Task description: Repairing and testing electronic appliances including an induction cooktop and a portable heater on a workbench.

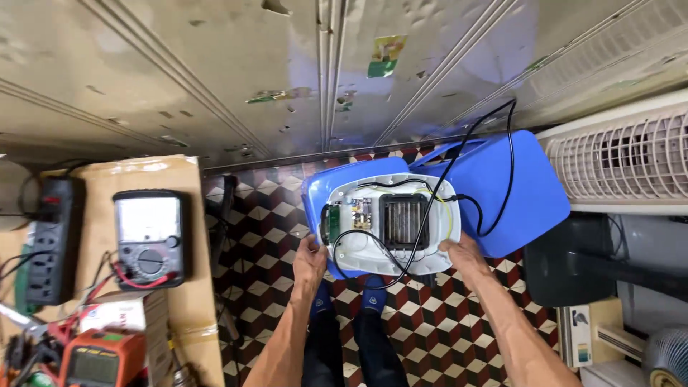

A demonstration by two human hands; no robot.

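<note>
We hold the opened white appliance housing (390, 226) at both edges: our left hand (309, 258) grips its left rim, our right hand (462, 252) grips its right rim. The housing rests on a blue plastic stool (516, 186) above the tiled floor (265, 236). Inside it, a green circuit board (331, 222) sits left of a black finned block (403, 221). A black cable (494, 165) crosses it. An analogue multimeter (150, 236) lies on the worktop (190, 301), well to the left.

A checkered tile floor (265, 287) meets a dented metal shutter (215, 72), with a cardboard-topped bench (179, 236) alongside.
</note>
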